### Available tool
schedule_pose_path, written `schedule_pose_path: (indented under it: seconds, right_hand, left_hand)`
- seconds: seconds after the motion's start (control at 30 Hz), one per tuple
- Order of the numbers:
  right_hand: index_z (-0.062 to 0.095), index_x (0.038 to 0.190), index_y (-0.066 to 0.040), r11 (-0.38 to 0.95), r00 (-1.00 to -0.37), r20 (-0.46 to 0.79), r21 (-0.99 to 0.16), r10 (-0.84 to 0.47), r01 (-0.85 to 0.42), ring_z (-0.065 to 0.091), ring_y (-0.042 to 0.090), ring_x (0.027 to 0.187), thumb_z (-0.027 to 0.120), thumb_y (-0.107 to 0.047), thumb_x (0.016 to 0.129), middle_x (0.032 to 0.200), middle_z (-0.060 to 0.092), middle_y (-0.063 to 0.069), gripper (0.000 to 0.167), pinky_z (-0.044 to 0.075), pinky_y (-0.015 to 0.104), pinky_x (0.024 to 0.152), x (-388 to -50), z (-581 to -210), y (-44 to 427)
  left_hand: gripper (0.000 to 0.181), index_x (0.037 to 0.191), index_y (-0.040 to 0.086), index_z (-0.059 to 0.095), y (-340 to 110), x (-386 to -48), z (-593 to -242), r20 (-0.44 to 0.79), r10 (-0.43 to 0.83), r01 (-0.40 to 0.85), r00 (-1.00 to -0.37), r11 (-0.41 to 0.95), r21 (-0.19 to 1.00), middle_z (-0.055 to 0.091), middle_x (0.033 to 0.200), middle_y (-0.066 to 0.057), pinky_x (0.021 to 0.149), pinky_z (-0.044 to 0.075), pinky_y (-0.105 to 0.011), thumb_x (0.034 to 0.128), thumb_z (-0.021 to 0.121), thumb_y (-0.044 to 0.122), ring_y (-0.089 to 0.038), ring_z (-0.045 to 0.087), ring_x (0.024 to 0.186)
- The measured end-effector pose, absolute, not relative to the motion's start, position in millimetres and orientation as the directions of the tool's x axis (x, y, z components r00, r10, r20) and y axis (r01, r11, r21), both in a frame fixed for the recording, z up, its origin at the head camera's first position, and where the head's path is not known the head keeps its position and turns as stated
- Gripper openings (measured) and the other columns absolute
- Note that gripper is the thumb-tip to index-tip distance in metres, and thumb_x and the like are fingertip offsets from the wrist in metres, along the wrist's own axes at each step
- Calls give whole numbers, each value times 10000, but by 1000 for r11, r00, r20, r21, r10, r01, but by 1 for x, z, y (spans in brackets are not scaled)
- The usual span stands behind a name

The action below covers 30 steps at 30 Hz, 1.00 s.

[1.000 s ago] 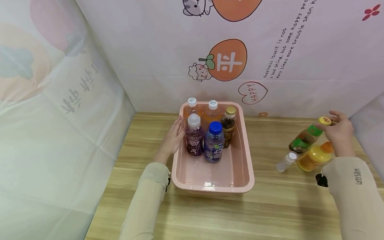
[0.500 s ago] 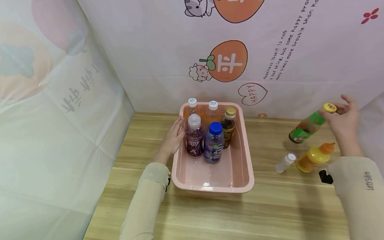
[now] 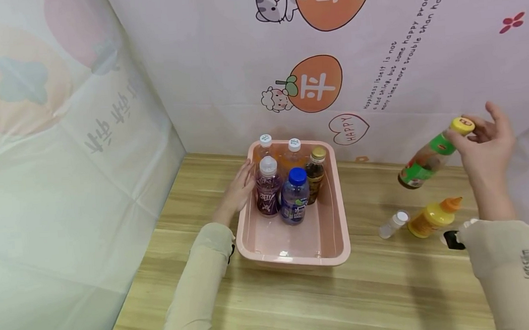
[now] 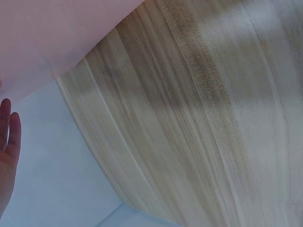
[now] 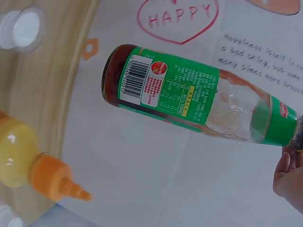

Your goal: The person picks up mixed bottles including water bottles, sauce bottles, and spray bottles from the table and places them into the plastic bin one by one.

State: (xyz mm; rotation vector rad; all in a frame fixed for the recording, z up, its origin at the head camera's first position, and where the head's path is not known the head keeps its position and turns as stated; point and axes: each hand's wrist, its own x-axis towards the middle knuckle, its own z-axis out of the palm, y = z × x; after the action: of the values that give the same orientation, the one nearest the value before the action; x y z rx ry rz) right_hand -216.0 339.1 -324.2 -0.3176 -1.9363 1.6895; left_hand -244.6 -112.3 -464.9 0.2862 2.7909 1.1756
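Bottle (image 3: 433, 155), green-labelled, is pinched by its cap (image 3: 463, 125) above the table (image 3: 376, 279) by the right hand (image 3: 489, 143) in head view, and might be dropped if that hold slips; five others (image 3: 296, 203) are held in a pink bin (image 3: 293, 260). In left-wrist view, the left hand (image 4: 7, 161) is shown relaxed, fingers extended; in right-wrist view, dark contents (image 5: 112, 78) are seen at the bottle's base.

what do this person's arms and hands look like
The left sleeve and right sleeve are long and cream; the right one bears dark lettering near its end. A black strap shows at the left one's end, a black piece at the right's. The left hand and right hand are bare.
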Motion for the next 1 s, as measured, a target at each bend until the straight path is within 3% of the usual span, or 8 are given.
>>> schedule_pose_path:
  seconds: [0.27, 0.5, 0.63, 1.0]
  right_hand:
    - [432, 1390, -182, 183, -816, 365, -931, 448, -316, 600, 42, 948, 713, 54, 757, 1069, 668, -88, 732, 440, 86, 803, -207, -302, 306]
    - [517, 1314, -94, 31, -784, 494, -852, 376, -522, 637, 101, 883, 676, 167, 712, 1025, 711, 11, 675, 479, 142, 788, -200, -288, 275]
    - [545, 1285, -57, 43, -751, 589, -794, 300, -606, 636, 98, 845, 644, 189, 716, 1024, 723, 16, 628, 488, 154, 764, -197, -283, 257]
    - [505, 1334, -38, 38, -747, 660, -751, 83, -659, 634, 80, 878, 607, 219, 730, 1086, 704, -11, 664, 487, 150, 788, -186, -283, 215]
  left_hand:
    - [528, 1534, 209, 199, -113, -245, -466, -23, 205, 127, -978, 683, 719, 82, 1629, 61, 1194, 203, -531, 1026, 287, 324, -304, 198, 1477]
    - [534, 1536, 211, 190, -113, -244, -465, -31, 214, 126, -976, 679, 723, 65, 1631, 60, 1192, 197, -542, 1025, 283, 339, -307, 185, 1480]
    - [532, 1535, 212, 190, -112, -244, -464, -40, 212, 119, -976, 682, 721, 63, 1631, 65, 1195, 195, -534, 1026, 284, 333, -299, 180, 1482]
    - [530, 1535, 203, 194, -112, -244, -462, -47, 210, 112, -976, 684, 721, 74, 1631, 52, 1203, 184, -520, 1026, 298, 312, -301, 177, 1483]
